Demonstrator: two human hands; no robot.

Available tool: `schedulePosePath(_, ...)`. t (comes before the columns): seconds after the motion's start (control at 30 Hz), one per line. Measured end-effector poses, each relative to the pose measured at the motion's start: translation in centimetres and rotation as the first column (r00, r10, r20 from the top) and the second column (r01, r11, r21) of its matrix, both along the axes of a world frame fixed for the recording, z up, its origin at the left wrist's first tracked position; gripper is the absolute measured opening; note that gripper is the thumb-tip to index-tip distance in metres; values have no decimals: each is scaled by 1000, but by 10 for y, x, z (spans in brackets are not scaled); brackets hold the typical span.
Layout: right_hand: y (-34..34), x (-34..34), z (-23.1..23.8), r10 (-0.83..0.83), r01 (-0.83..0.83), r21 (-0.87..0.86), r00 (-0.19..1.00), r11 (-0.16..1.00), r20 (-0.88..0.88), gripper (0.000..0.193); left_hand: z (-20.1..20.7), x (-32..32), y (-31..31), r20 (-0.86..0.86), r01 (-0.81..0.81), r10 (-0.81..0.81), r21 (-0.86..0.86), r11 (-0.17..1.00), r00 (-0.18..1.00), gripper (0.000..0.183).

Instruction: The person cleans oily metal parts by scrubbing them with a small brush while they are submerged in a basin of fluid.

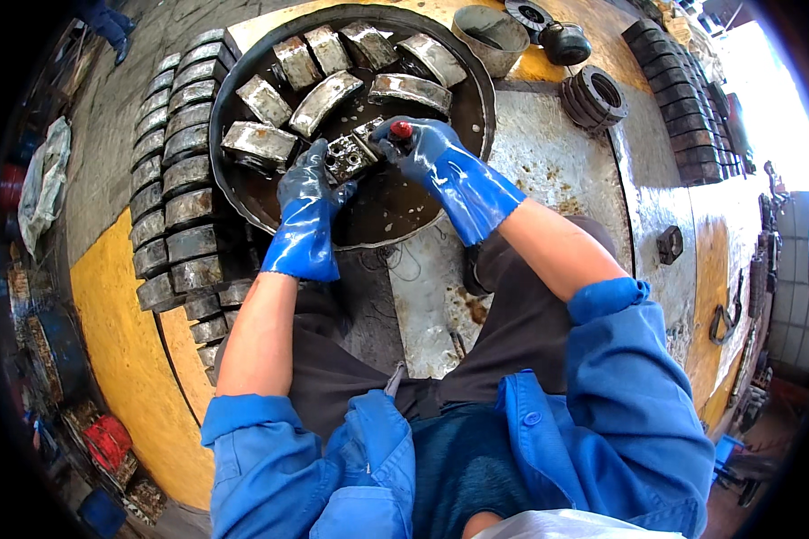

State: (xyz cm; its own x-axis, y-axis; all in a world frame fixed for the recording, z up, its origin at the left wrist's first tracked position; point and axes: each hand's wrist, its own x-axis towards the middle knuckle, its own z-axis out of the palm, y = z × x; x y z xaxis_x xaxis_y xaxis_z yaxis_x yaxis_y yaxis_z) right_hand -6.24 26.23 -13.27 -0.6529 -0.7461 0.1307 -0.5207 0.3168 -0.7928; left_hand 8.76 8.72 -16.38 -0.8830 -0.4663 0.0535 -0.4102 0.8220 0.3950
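My left grip (pixel 306 187), in a blue rubber glove, is pinching the holed metal block (pixel 347 160) at its 9 o'clock end, a little toward 6 o'clock from the middle of the round metal pan (pixel 484 101). My right grip (pixel 425 151), at the block's 3 o'clock end, is curled round a red-ended tool (pixel 401 131); its working end is hidden, and I cannot tell whether those fingers also press on the block.

I judge this block dense and rigid, heavy for its size. It should not bend or crush, so I can squeeze hard. The trouble is slip: its faces shine wet, dark liquid (pixel 395 205) lies beneath, and my gloves glisten too. I would hold across two opposite side faces, thumb against fingers, using the edges for bite and keeping off the smooth wet top.

The curved metal segment (pixel 325 102) at 11 o'clock from the block and its twin (pixel 410 92) at 1 o'clock look just as stiff and slick; their ends should give the surest hold.
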Motion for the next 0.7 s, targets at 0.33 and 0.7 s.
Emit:
schedulePosePath(0.33,7,-85,-52,-216,215,42,976,976,12,35,7,-22,9,-26,54,-53,34,998,998,90)
schedulePosePath(0.7,-22,-23,-12,-135,137,74,991,988,-22,27,5,-3,3,-41,23,-21,50,998,999,87)
